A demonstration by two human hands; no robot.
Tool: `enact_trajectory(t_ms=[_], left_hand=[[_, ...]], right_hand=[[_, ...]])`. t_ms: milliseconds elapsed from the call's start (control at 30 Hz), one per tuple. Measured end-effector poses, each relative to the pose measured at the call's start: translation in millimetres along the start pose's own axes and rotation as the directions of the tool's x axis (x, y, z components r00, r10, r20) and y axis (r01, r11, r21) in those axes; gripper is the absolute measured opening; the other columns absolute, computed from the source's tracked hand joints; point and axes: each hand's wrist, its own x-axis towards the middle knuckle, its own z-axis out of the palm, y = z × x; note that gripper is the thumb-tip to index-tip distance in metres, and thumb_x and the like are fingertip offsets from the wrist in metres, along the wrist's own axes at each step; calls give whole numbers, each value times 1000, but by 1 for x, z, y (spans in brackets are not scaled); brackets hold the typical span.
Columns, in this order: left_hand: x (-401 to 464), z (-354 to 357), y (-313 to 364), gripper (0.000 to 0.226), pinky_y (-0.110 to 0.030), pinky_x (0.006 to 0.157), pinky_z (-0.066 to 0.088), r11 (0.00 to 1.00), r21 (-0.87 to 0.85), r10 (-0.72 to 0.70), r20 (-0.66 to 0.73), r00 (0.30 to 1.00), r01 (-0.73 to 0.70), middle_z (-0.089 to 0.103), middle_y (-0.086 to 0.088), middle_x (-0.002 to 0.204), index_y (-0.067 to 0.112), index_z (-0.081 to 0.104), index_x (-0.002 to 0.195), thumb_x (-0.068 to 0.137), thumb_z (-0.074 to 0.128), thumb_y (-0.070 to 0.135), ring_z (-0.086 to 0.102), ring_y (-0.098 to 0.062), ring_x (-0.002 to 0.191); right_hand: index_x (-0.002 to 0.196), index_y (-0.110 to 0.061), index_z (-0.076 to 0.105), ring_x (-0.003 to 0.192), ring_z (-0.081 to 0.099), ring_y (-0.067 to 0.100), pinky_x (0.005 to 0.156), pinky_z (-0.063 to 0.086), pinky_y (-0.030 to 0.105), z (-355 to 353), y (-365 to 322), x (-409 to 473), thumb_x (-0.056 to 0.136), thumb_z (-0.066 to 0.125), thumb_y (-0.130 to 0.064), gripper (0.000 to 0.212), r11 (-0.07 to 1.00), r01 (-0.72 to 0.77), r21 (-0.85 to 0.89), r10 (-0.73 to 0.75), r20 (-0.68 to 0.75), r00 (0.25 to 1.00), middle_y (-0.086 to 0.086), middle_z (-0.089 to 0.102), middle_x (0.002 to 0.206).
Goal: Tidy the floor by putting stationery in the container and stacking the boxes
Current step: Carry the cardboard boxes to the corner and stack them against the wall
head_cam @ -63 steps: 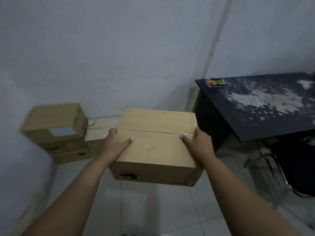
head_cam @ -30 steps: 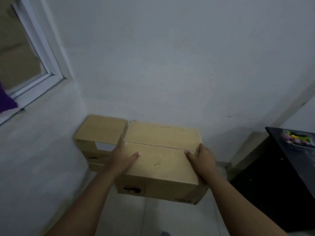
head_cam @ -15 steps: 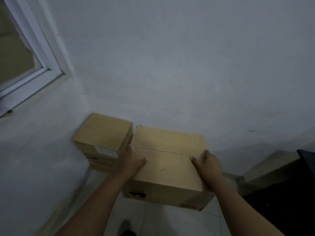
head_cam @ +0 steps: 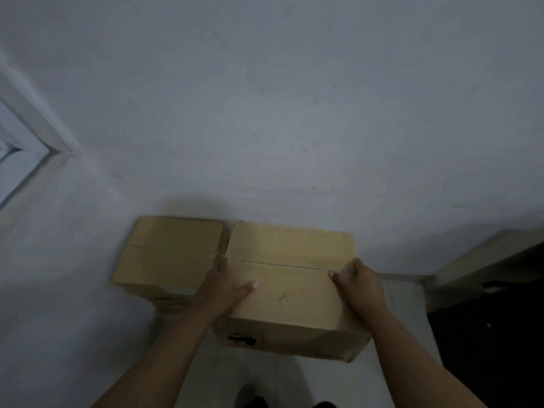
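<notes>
I hold a closed brown cardboard box [head_cam: 290,287] with both hands, level, just in front of the wall. My left hand [head_cam: 221,291] grips its left side with the thumb lying on the top flap. My right hand [head_cam: 360,285] grips the right side, thumb on top. A black label shows on its front face. Directly to the left, almost touching it, stands a stack of cardboard boxes [head_cam: 169,254] in the wall corner, its top about level with the top of the held box. What lies under the held box is hidden.
A grey wall [head_cam: 294,128] rises straight ahead, and a second wall with a white window frame [head_cam: 26,136] is on the left. A dark desk [head_cam: 494,316] stands at the right edge. Pale floor tiles [head_cam: 265,375] and my feet show below.
I have stepped closer to the wall corner. The held box has come up beside the stack on the left and sits nearer the wall. Both hands keep the same grip.
</notes>
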Motion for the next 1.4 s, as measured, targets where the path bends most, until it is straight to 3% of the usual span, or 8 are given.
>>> enact_trajectory(t_ms=[200, 300, 467, 667, 933, 1400], left_hand=[[44, 14, -33, 112, -34, 104, 39, 993, 114, -4, 115, 993, -9, 39, -13, 146, 10, 20, 145, 63, 69, 69, 44, -28, 130], [67, 40, -49, 119, -33, 104, 37, 983, 175, -63, 54, 997, 53, 39, -10, 147, 12, 16, 148, 59, 66, 75, 42, -26, 131], [109, 94, -83, 122, -36, 110, 28, 971, 169, -169, -13, 986, 168, 31, -2, 152, 16, 16, 148, 55, 68, 75, 31, -24, 137], [151, 137, -116, 116, -34, 109, 28, 978, 109, -178, -15, 984, 179, 32, -3, 150, 18, 21, 148, 56, 77, 62, 29, -28, 133], [186, 160, -133, 114, -38, 111, 24, 948, 277, -170, 21, 985, 157, 22, -9, 153, 19, 1, 151, 70, 68, 61, 27, -34, 135], [214, 171, -144, 98, -39, 114, 17, 928, 350, -142, 14, 990, 128, 10, -14, 156, 17, 2, 151, 81, 61, 52, 17, -34, 141]], right_hand=[[109, -2, 51, 95, 56, 35, 75, 45, 36, 36, 4, 35, 82, 67, -42, 52, 998, -64, 8, 63, 42, 997, 17, 59, 102], [120, 0, 50, 105, 56, 36, 85, 45, 38, 65, 14, 57, 82, 67, -41, 57, 995, -96, 3, 95, 71, 993, 19, 59, 116], [147, -5, 27, 130, 42, 30, 104, 37, 33, 124, 40, 100, 84, 65, -41, 82, 996, -93, 6, 92, 110, 990, 14, 40, 146], [148, -6, 22, 134, 38, 28, 107, 32, 31, 178, 62, 137, 85, 65, -35, 82, 998, -55, -26, 58, 123, 991, 12, 35, 149], [149, -7, 21, 135, 36, 27, 109, 31, 32, 216, 79, 161, 84, 67, -32, 83, 999, -46, 1, 46, 121, 992, 11, 33, 150], [150, -10, 17, 137, 34, 26, 110, 30, 33, 247, 78, 188, 86, 66, -31, 83, 1000, -23, -20, 25, 126, 992, 8, 28, 153]])
